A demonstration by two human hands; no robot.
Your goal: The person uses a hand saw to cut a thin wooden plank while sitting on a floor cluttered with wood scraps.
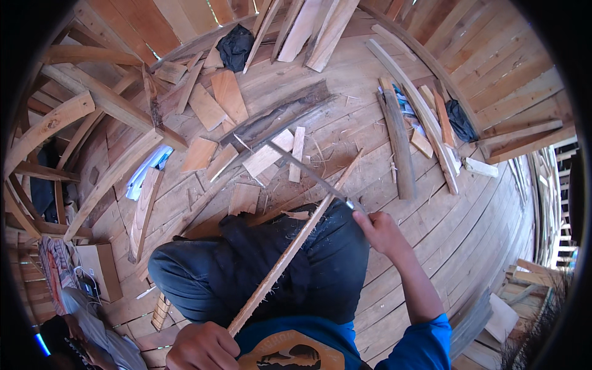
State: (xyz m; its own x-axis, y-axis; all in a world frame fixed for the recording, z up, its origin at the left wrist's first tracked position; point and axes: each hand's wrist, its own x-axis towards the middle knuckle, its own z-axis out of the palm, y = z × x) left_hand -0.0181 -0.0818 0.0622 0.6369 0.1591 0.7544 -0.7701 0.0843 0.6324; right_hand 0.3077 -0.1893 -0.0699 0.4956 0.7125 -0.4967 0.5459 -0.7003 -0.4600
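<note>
My left hand (203, 346) is closed around the near end of a long, thin wooden strip (280, 268) with frayed, splintery edges. The strip slants up and away across my lap, and its far tip sticks out past my knee. In my right hand (383, 232) is the handle of a long knife (308, 172), fingers wrapped round it. Its narrow grey blade points to the far left and crosses the strip near the strip's far end. Whether the edge touches the wood I cannot tell. A dark cloth (262, 256) lies over my dark trousers.
Short boards (271, 154) and shavings litter the plank floor (345, 123) ahead. A bark-edged slab (398, 145) and long battens (425, 123) lie at right. Curved timbers (114, 182) stand at left. A person (102, 330) sits at lower left by a cardboard box (98, 271).
</note>
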